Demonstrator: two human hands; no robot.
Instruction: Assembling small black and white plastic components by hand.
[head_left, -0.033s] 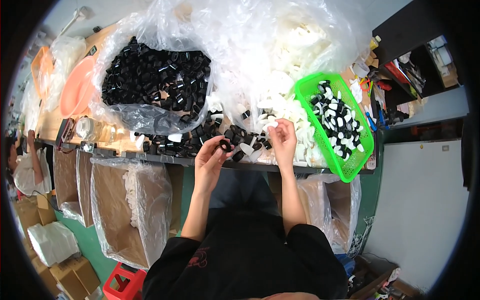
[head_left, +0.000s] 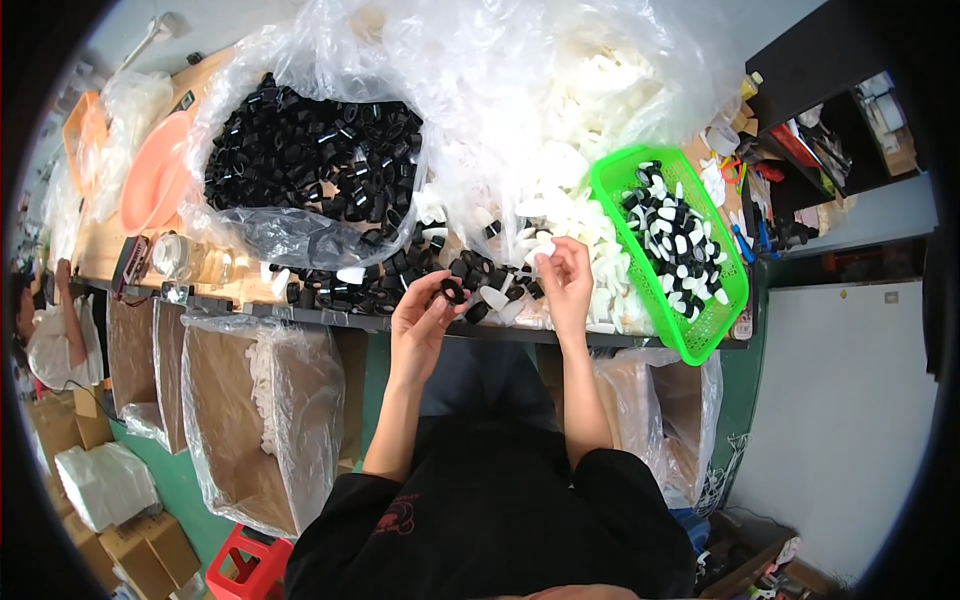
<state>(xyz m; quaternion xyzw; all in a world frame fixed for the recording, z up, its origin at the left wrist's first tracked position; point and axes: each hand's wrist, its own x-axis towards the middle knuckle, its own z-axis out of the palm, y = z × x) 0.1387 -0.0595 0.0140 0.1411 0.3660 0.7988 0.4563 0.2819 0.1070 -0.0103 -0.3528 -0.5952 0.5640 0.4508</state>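
Over the near edge of the workbench, my left hand pinches a black ring-shaped plastic piece, its round opening showing. My right hand is closed on a white oval plastic piece, held between thumb and fingertips. The two pieces are apart. Loose black pieces lie on the bench just beyond my left hand. Around and behind my right hand spreads a heap of white pieces. To the right, a green plastic basket holds many black pieces with white ones fitted to them.
A clear plastic bag full of black parts lies open at the back left. Beside it are a pink basin and a glass jar. Plastic-lined cartons stand below the bench; a red stool is at lower left.
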